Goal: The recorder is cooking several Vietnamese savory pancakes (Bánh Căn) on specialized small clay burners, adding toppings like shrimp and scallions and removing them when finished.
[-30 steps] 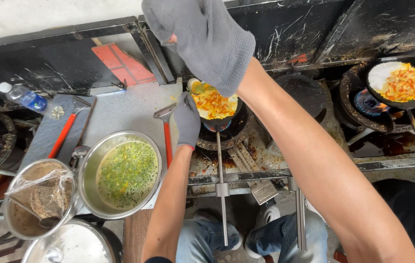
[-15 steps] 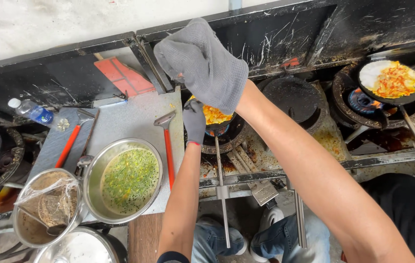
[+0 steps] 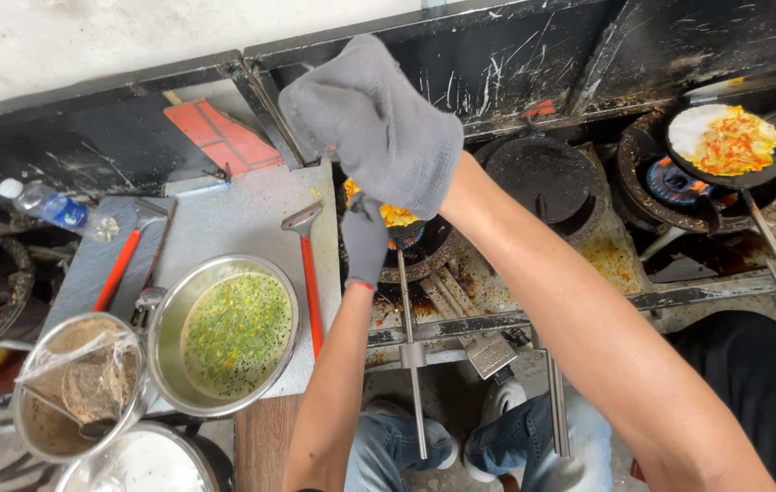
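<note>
A small black pan with yellow and orange egg food sits on a gas burner, and its long metal handle points toward me. My left hand, in a grey glove, grips the pan's left rim. My right hand, also in a grey glove, hangs above the pan with its fingers bunched and pointing down. It hides most of the pan. Whether it holds anything I cannot tell.
A red-handled spatula lies on the steel counter left of the pan. A metal bowl of green-flecked batter, a bag-lined pot and a water bottle stand further left. A covered burner and a second pan with egg are on the right.
My right hand has come down from the top of the view to over the small pan and now covers most of its food. My left hand stays at the pan's left rim.
</note>
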